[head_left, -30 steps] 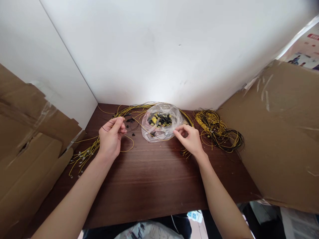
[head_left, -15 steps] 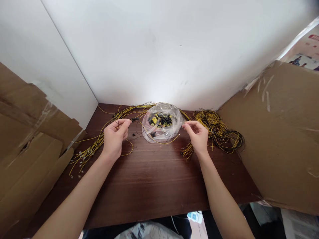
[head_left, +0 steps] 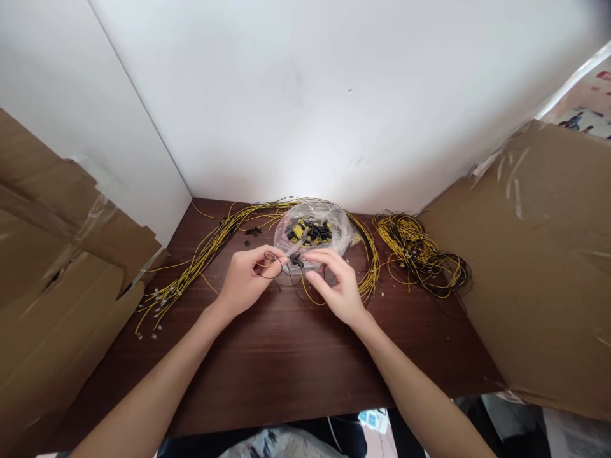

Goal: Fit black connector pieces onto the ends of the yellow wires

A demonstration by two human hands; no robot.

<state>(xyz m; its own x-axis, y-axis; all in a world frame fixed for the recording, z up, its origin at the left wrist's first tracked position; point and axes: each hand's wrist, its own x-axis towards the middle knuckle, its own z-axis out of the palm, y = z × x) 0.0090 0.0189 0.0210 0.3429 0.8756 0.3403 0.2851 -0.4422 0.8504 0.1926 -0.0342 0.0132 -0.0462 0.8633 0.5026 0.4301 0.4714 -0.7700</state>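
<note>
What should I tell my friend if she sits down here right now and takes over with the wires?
Left hand: pinches a thin black wire loop.
Right hand: fingertips on a small black connector piece, meeting the left hand above the dark wooden table.
Clear plastic bag of black and yellow small parts: just behind the hands.
Long bundle of yellow wires: spread to the left and around the bag.
Coiled pile of yellow and black wires: on the right.
Done: one wire and one piece in hand.
Left: whether they are joined cannot be told.
</note>
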